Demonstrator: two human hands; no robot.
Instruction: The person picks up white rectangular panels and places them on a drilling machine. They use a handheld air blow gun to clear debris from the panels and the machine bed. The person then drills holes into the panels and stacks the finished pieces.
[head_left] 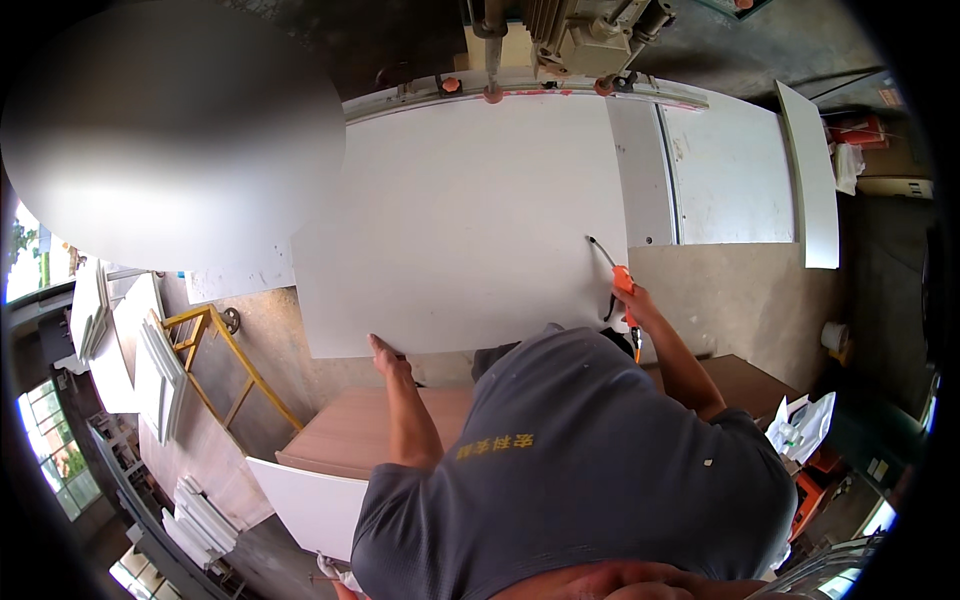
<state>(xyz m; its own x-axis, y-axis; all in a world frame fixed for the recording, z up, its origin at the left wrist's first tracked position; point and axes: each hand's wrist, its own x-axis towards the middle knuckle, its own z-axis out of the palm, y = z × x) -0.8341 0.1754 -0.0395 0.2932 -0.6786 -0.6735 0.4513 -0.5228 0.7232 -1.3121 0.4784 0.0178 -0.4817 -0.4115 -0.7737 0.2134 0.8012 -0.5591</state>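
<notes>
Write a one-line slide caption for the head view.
Left hand steadies a large white panel while the right hand aims an orange air blow gun at it.

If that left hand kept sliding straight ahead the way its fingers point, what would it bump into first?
The left hand rests at the near edge of the large white panel. Going straight on, it would slide across that bare panel, probably first meeting the machine's rail at the far edge; depth is unclear.

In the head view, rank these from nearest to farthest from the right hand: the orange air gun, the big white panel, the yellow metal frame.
1. Orange air gun: held in the right hand, nozzle resting on the panel.
2. Big white panel: just left of that hand, its right edge beside it.
3. Yellow metal frame: far left, on the floor beyond the left hand.
</notes>
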